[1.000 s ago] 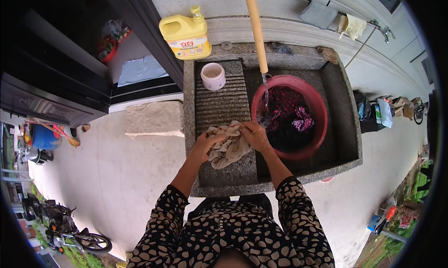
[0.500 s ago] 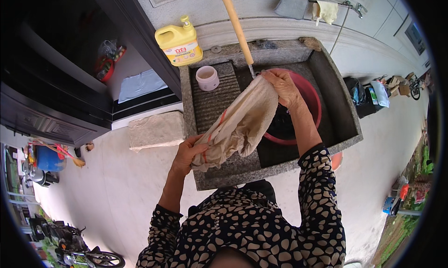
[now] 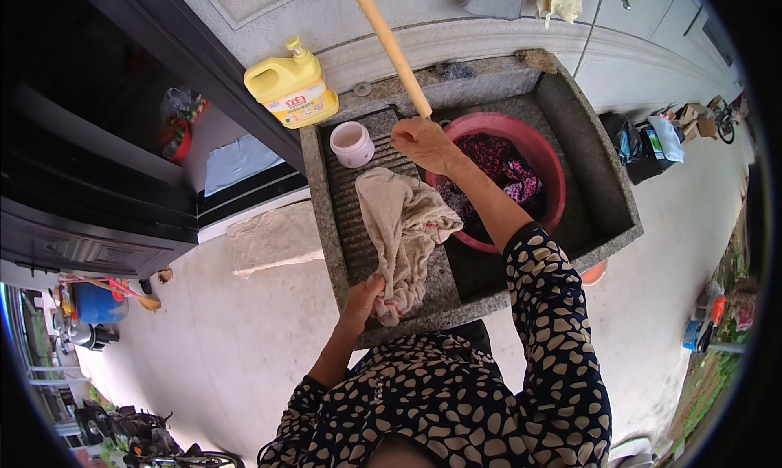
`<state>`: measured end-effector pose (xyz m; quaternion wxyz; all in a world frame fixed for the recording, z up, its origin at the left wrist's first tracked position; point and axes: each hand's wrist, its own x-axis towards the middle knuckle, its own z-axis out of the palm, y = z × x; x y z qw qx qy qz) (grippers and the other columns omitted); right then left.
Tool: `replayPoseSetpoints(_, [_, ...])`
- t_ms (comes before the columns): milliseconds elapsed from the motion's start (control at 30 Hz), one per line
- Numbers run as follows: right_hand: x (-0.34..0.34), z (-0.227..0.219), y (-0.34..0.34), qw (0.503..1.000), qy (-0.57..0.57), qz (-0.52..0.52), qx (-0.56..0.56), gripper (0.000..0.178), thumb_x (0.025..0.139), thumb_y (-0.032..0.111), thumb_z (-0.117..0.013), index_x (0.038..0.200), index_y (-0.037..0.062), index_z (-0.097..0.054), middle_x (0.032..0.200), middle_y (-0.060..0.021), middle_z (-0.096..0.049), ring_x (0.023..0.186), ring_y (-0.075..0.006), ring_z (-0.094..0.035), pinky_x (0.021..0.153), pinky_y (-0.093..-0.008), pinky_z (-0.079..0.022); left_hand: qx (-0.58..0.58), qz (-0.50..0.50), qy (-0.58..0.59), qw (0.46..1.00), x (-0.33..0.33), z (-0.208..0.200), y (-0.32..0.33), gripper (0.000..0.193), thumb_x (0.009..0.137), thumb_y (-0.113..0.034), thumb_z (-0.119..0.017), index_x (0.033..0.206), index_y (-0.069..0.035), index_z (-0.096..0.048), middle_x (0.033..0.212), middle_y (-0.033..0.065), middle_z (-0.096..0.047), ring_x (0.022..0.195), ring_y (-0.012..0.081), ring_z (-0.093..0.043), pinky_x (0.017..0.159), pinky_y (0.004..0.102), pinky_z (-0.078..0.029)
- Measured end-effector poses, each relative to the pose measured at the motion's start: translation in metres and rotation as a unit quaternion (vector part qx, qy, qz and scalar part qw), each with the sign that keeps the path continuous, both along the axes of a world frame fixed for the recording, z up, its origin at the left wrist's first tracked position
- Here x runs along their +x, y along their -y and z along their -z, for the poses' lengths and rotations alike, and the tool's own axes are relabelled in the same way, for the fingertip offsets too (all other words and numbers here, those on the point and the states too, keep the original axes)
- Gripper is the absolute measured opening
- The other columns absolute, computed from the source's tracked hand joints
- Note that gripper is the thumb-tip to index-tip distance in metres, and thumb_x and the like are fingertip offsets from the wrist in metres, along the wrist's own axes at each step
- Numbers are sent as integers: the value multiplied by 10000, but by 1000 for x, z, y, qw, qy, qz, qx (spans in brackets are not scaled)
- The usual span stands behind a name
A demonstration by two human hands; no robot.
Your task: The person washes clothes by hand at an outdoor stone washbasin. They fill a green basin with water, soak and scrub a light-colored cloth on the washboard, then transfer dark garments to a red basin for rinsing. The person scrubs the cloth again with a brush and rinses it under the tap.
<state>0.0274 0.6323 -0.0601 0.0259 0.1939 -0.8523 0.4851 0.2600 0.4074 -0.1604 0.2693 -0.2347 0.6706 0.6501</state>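
A beige towel [image 3: 391,224] with thin red stripes lies bunched over the ribbed washboard [image 3: 342,193] of a stone sink [image 3: 324,248]. My left hand [image 3: 362,298] is closed on its near end. My right hand [image 3: 428,146], fingers curled, hovers over the sink beyond the towel and apart from it; whether anything is in those fingers is hidden. Just past that hand a yellow-orange tube [image 3: 393,52] slants down into the sink. To the right, a red basin [image 3: 556,179] holds dark patterned clothes [image 3: 493,158]. A pale pink jar [image 3: 352,145] stands on the washboard's far left.
A yellow detergent jug [image 3: 292,85] stands at the sink's far left corner. Grey and pale cloths [image 3: 560,0] hang on the wall behind. A dark door [image 3: 106,183] opens at left, near a beige mat [image 3: 275,238]. Black bags [image 3: 631,162] sit to the right.
The towel, held stretched between both hands before, has dropped onto the washboard. My right hand let go of it and moved left, uncovering the basin's clothes. My left hand moved nearer to me.
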Motion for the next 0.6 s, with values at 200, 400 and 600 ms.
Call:
replayPoseSetpoints(200, [30, 163, -43, 974, 108, 114, 162, 305, 780, 269, -632, 945, 14, -602, 837, -183, -629, 799, -354, -611, 706, -427, -482, -369, 102, -366, 848, 1, -12, -30, 423, 848, -180, -577, 1196, 30, -460, 1119, 196, -458, 974, 350, -505, 794, 394, -431])
replayPoseSetpoints(400, [66, 162, -19, 976, 169, 123, 64, 405, 764, 269, -629, 1081, 33, -543, 936, -219, -635, 919, -396, -601, 780, -471, -479, -416, 203, -195, 865, -39, -34, -53, 629, 765, -130, -641, 1310, -44, -338, 1236, 198, -373, 1059, 397, -467, 835, 462, -423])
replayPoseSetpoints(600, [20, 86, -18, 958, 216, 5, -191, 363, 747, 95, -641, 1091, 42, -536, 843, -103, -607, 815, -188, -576, 760, -333, -466, -333, 136, -168, 918, -29, -17, -57, 586, 758, -162, -670, 1248, -70, -361, 1103, 198, -553, 955, 392, -589, 799, 453, -458])
